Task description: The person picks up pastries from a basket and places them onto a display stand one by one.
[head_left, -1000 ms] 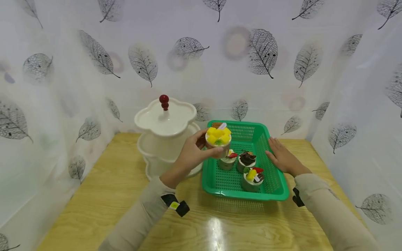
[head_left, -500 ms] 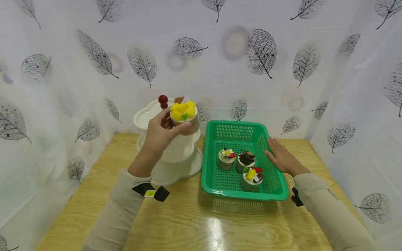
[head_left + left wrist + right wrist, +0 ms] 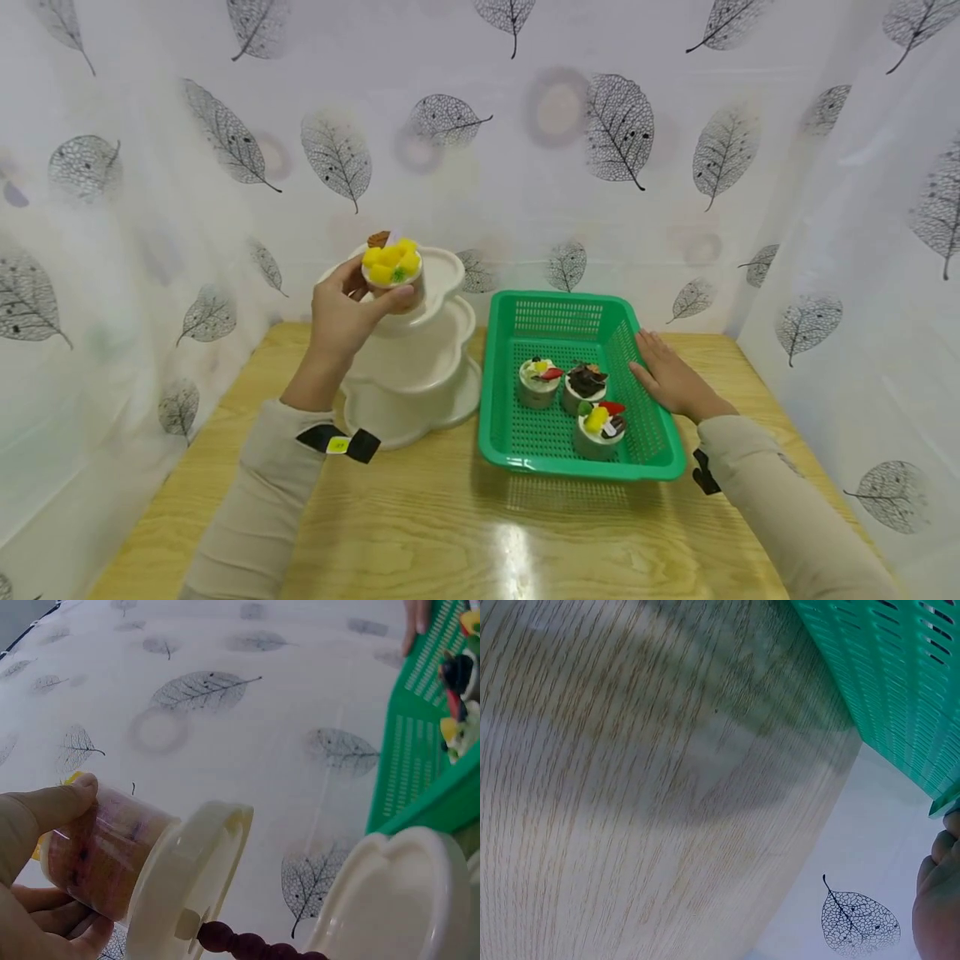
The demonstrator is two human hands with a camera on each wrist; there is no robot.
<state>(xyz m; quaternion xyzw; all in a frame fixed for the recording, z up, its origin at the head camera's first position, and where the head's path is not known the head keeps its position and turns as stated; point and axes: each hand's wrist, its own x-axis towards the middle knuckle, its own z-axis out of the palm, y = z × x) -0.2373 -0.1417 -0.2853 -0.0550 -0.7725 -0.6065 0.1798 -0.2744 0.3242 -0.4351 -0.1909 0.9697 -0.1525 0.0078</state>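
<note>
My left hand [image 3: 341, 312] grips a dessert cup [image 3: 392, 263] topped with yellow fruit chunks and a brown biscuit, thumb on one side, fingers on the other. It is over the top tier of a white three-tier cake stand [image 3: 444, 273], whose red knob is hidden in the head view. In the left wrist view the base of the clear-walled cup [image 3: 112, 851] is right at the top tier [image 3: 169, 877], beside a dark red post [image 3: 232, 941]. My right hand [image 3: 678, 379] lies with extended fingers on the right rim of a green plastic basket [image 3: 581, 468].
Inside the basket sit three more dessert cups: one with a red and yellow topping [image 3: 539, 383], one with chocolate [image 3: 586, 383], one with mixed fruit [image 3: 598, 433]. Basket and stand share a wooden table [image 3: 420, 517], with a leaf-print curtain [image 3: 510, 192] behind and at both sides.
My left hand has carried the yellow-topped dessert cup leftward from over the basket to the stand's top tier. The right hand has stayed on the basket rim.
</note>
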